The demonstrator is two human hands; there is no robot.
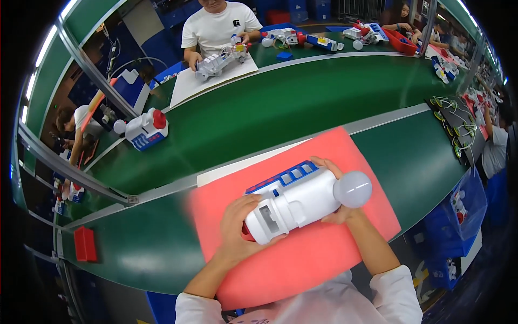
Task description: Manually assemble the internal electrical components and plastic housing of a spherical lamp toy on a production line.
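Over the pink mat (291, 270), the white device (310, 200) points its globe (352, 189) toward two o'clock, long axis eight-to-two; the left hand (236, 225) curls round the eight o'clock end, the right hand (342, 215) clasping it beside the globe

The long, rounded white toy body (313, 201) looks smooth, faintly glossy plastic; its milky round ball (353, 189), shinier plastic. The flat coral-pink mat (286, 275) seems matt foam, the dark-green table (145, 243) smooth, glossy, the narrow grey rail (386, 116) metal.
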